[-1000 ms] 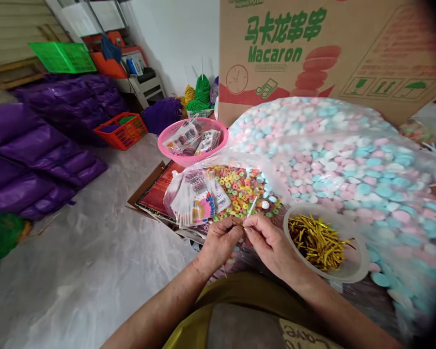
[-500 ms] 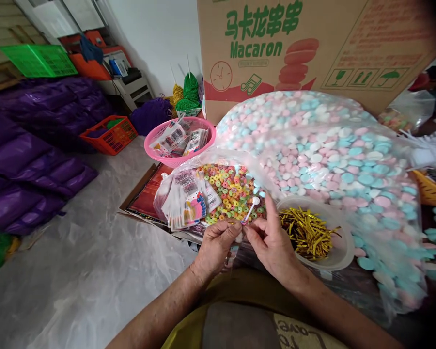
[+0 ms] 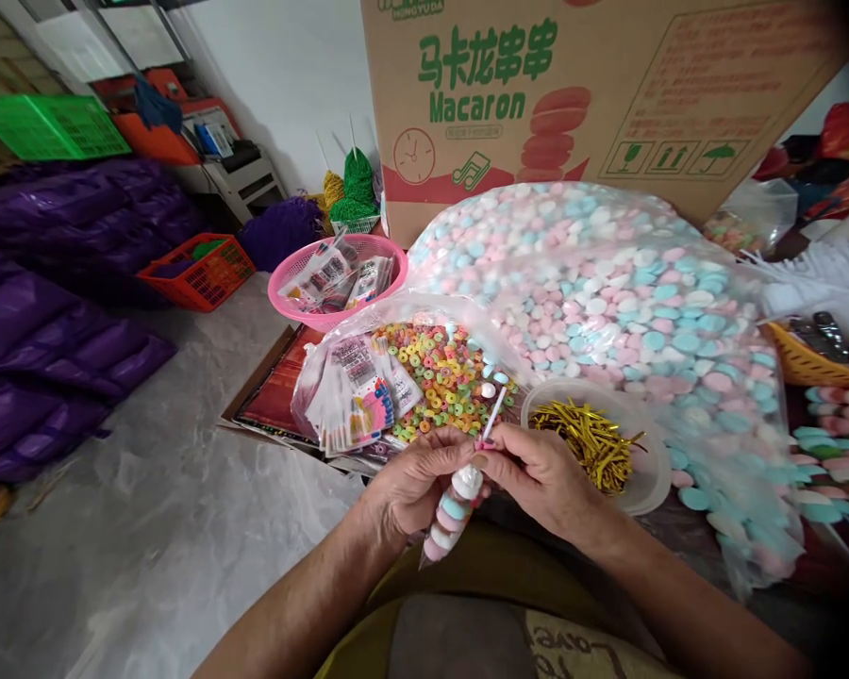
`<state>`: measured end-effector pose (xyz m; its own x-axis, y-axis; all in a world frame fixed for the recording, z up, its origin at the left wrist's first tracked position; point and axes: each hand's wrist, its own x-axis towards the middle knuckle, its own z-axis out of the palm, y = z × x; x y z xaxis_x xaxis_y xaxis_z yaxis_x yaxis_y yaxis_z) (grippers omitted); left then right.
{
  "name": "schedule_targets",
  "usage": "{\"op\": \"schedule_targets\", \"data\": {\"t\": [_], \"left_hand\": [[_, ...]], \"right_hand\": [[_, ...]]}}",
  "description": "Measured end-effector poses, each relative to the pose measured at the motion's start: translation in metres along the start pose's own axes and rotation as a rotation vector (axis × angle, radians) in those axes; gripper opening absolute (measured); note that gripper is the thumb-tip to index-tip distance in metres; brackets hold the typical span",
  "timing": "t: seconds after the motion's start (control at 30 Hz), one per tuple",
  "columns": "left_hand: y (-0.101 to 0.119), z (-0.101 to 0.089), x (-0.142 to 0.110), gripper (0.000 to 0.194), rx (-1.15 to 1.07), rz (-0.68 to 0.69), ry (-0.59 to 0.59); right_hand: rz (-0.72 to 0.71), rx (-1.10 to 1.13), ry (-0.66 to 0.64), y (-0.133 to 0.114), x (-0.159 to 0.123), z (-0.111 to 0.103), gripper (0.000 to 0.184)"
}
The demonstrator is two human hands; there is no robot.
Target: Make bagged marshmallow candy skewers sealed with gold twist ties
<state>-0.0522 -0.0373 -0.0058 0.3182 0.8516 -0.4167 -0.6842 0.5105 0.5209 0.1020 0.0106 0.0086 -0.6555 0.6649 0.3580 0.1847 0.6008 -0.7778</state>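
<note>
A wrapped marshmallow skewer (image 3: 453,514) hangs tilted between my hands, its pink, blue and white pieces inside a clear bag. Its white stick (image 3: 493,415) points up and away from me. My left hand (image 3: 421,476) is closed around the upper end of the bag, thumb near the gathered neck. With curled fingers, my right hand (image 3: 548,471) pinches that same neck, where a bit of pink shows. Fingers partly cover the neck, so any tie there cannot be made out. Gold twist ties (image 3: 590,434) lie in a clear plastic bowl (image 3: 655,490) beside my right hand.
A large bag of loose marshmallows (image 3: 608,302) spreads behind the bowl. Ring-shaped candies (image 3: 439,368) and printed clear bags (image 3: 357,377) lie ahead of my hands. Farther back are a pink basket (image 3: 277,292) of packets and a macaron carton (image 3: 481,151). Purple sacks (image 3: 49,358) stand left.
My right index finger, raised before, has curled in to the bag's neck. The marshmallow skewer has tilted into view below my hands. The view has shifted slightly.
</note>
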Motion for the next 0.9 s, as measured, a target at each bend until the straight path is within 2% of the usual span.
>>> {"op": "schedule_targets", "data": {"t": [0.07, 0.17, 0.33, 0.43, 0.5, 0.6, 0.67, 0.7, 0.73, 0.77, 0.8, 0.83, 0.87, 0.9], "left_hand": [[-0.003, 0.001, 0.002, 0.036, -0.034, 0.116, 0.075], [-0.006, 0.002, 0.003, 0.029, -0.009, 0.211, 0.083], [-0.011, 0.01, -0.002, 0.027, 0.228, 0.294, 0.134], [-0.003, 0.011, -0.008, 0.023, 0.537, 0.466, 0.206], [0.008, 0.009, -0.013, 0.017, 0.802, 0.638, 0.213], [0.026, 0.004, -0.024, 0.012, 1.123, 0.863, 0.198], [0.029, 0.002, -0.031, 0.022, 1.073, 0.947, 0.37], [0.028, 0.0, -0.034, 0.03, 0.964, 0.906, 0.46], [0.026, -0.001, -0.036, 0.039, 0.823, 0.802, 0.502], [0.025, -0.003, -0.038, 0.05, 0.67, 0.648, 0.483], [0.025, -0.006, -0.04, 0.06, 0.519, 0.481, 0.415], [0.028, -0.01, -0.043, 0.069, 0.379, 0.347, 0.328], [0.034, -0.014, -0.046, 0.076, 0.25, 0.278, 0.257], [0.042, -0.018, -0.049, 0.079, 0.14, 0.292, 0.224]], "right_hand": [[0.049, -0.114, 0.116, 0.002, -0.002, 0.007, 0.03], [-0.038, -0.325, 0.221, 0.002, -0.005, 0.012, 0.026], [-0.268, -0.633, 0.153, 0.0, -0.004, 0.011, 0.025], [-0.294, -0.78, 0.172, -0.001, -0.002, 0.011, 0.025], [-0.247, -0.685, 0.163, -0.004, 0.001, 0.011, 0.023], [-0.071, -0.334, 0.113, -0.016, 0.011, 0.007, 0.023], [0.032, -0.151, 0.165, -0.027, 0.021, 0.004, 0.026], [0.038, -0.124, 0.223, -0.033, 0.025, 0.005, 0.026], [-0.001, -0.134, 0.275, -0.038, 0.028, 0.006, 0.025], [-0.079, -0.167, 0.301, -0.043, 0.029, 0.01, 0.023], [-0.176, -0.204, 0.284, -0.047, 0.029, 0.015, 0.02], [-0.269, -0.227, 0.217, -0.051, 0.028, 0.021, 0.017], [-0.344, -0.227, 0.109, -0.053, 0.026, 0.027, 0.015], [-0.38, -0.21, -0.017, -0.054, 0.024, 0.033, 0.015]]}}
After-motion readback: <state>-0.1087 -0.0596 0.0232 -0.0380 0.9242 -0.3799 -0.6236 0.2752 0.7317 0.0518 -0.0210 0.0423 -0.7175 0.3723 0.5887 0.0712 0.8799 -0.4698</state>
